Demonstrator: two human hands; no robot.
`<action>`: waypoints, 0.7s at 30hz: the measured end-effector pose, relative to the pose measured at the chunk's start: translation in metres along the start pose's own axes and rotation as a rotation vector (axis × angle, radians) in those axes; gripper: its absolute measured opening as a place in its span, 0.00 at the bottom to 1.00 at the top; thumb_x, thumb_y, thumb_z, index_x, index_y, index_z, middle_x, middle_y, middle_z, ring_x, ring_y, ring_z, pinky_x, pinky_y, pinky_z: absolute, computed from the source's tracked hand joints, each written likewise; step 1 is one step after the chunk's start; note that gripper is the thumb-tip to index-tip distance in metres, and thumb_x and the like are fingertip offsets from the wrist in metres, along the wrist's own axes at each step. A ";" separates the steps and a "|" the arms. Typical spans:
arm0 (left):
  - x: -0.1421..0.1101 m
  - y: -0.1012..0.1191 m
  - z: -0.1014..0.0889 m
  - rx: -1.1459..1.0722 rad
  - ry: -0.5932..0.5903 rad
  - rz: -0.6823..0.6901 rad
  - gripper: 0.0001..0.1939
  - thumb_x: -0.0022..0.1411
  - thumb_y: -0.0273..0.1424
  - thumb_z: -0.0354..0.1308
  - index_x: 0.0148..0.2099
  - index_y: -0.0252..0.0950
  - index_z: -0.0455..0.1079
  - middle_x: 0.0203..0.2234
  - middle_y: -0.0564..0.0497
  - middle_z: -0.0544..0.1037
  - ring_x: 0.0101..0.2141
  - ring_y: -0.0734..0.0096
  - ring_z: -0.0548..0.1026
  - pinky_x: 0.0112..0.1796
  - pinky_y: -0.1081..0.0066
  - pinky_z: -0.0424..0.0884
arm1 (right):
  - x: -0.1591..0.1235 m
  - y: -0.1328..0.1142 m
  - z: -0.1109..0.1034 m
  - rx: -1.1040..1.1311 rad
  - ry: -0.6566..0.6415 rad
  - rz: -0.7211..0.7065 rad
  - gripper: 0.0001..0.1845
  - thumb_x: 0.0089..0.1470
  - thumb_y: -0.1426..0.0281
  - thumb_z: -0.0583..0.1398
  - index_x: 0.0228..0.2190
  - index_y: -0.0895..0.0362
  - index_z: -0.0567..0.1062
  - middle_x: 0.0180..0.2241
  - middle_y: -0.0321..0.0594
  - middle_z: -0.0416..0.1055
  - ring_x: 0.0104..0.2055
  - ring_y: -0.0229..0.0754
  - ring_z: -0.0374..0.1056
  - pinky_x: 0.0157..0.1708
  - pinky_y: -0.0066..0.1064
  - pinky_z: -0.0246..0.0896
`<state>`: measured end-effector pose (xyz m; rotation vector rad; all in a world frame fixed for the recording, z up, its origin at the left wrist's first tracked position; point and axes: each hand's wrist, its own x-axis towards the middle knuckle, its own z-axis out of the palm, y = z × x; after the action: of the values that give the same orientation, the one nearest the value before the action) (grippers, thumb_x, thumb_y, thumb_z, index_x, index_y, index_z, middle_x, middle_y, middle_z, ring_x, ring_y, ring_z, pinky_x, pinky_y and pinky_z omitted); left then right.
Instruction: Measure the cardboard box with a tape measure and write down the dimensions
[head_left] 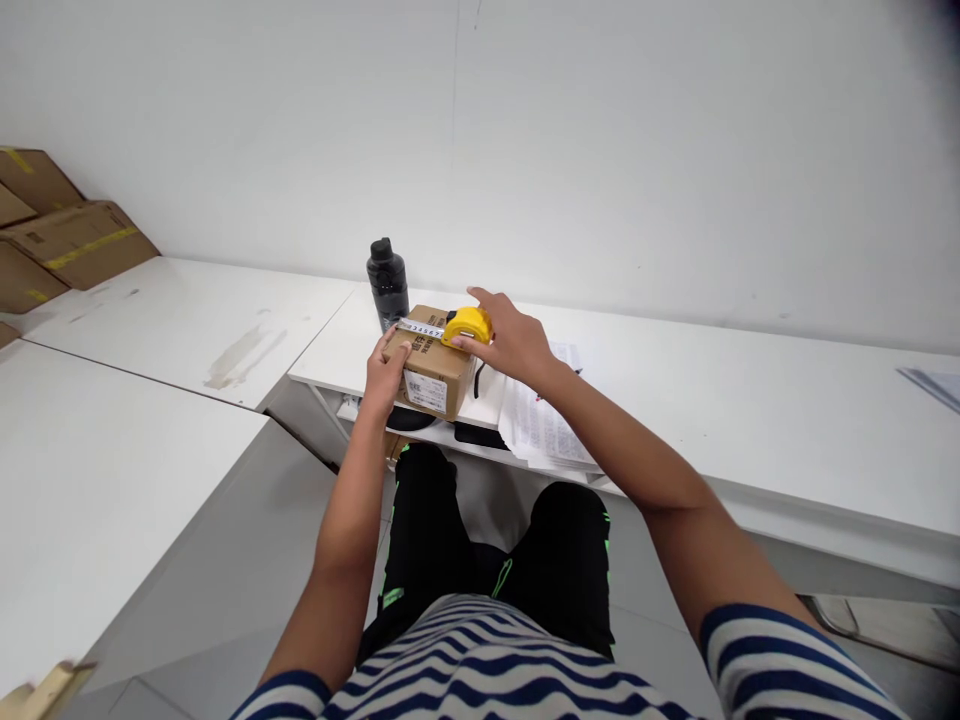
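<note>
A small brown cardboard box point(455, 372) with dark print and a white label point(426, 391) is at the front edge of the white table. My left hand point(385, 372) grips its left side, thumb on the top near the tape's end. Over the box top lies the white blade point(421, 329) of a yellow tape measure point(469, 325), drawn out a short way. My right hand point(516, 338) holds the yellow case at the box's right edge, thumb in front and index finger raised behind. The palm side of the right hand is hidden.
A dark water bottle point(388, 283) stands behind the box. Printed papers point(547, 425) lie to the right, under my right forearm. More sheets point(934, 385) rest at the far right. Large cardboard boxes point(82, 250) are stacked at the far left. A white wall closes off the back.
</note>
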<state>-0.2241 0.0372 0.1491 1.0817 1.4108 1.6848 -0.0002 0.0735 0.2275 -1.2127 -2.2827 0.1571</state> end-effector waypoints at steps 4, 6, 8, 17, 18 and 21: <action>0.000 -0.002 0.000 -0.002 -0.002 0.003 0.33 0.59 0.40 0.64 0.64 0.36 0.67 0.51 0.43 0.79 0.48 0.61 0.78 0.50 0.66 0.75 | -0.007 0.009 0.000 -0.005 -0.002 -0.032 0.47 0.54 0.42 0.57 0.66 0.53 0.57 0.58 0.50 0.68 0.46 0.54 0.72 0.37 0.40 0.69; 0.001 -0.003 0.000 -0.003 0.001 0.010 0.33 0.59 0.39 0.64 0.64 0.36 0.67 0.51 0.43 0.79 0.49 0.61 0.78 0.50 0.66 0.75 | -0.010 0.014 0.001 0.002 0.005 -0.063 0.44 0.56 0.44 0.57 0.66 0.54 0.57 0.59 0.50 0.68 0.47 0.54 0.72 0.40 0.41 0.69; 0.001 -0.003 0.001 -0.005 0.002 0.016 0.33 0.59 0.39 0.64 0.64 0.36 0.66 0.53 0.43 0.78 0.49 0.61 0.78 0.50 0.66 0.75 | -0.009 0.015 0.002 0.018 0.011 -0.081 0.40 0.58 0.48 0.56 0.65 0.55 0.59 0.58 0.49 0.70 0.48 0.54 0.72 0.43 0.43 0.69; -0.003 0.000 -0.001 0.007 -0.005 0.000 0.32 0.59 0.41 0.64 0.64 0.37 0.66 0.46 0.44 0.81 0.44 0.61 0.79 0.46 0.65 0.76 | 0.042 -0.029 0.024 0.074 -0.072 -0.174 0.33 0.59 0.57 0.56 0.62 0.54 0.62 0.58 0.46 0.71 0.53 0.56 0.70 0.47 0.44 0.66; -0.003 0.000 -0.001 0.016 0.007 -0.013 0.32 0.59 0.41 0.64 0.64 0.37 0.67 0.45 0.45 0.81 0.43 0.61 0.79 0.46 0.65 0.76 | 0.048 -0.033 0.028 0.082 -0.078 -0.186 0.33 0.59 0.57 0.56 0.63 0.54 0.62 0.58 0.45 0.70 0.54 0.55 0.69 0.47 0.44 0.66; -0.002 0.004 -0.001 0.043 0.024 -0.038 0.32 0.59 0.42 0.64 0.63 0.36 0.67 0.44 0.45 0.80 0.43 0.61 0.79 0.46 0.64 0.76 | 0.058 -0.038 0.035 0.108 -0.089 -0.207 0.33 0.59 0.59 0.56 0.63 0.53 0.61 0.58 0.45 0.70 0.55 0.55 0.69 0.48 0.44 0.66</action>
<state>-0.2240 0.0347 0.1525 1.0551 1.4799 1.6524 -0.0719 0.1028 0.2352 -0.9253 -2.4260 0.2581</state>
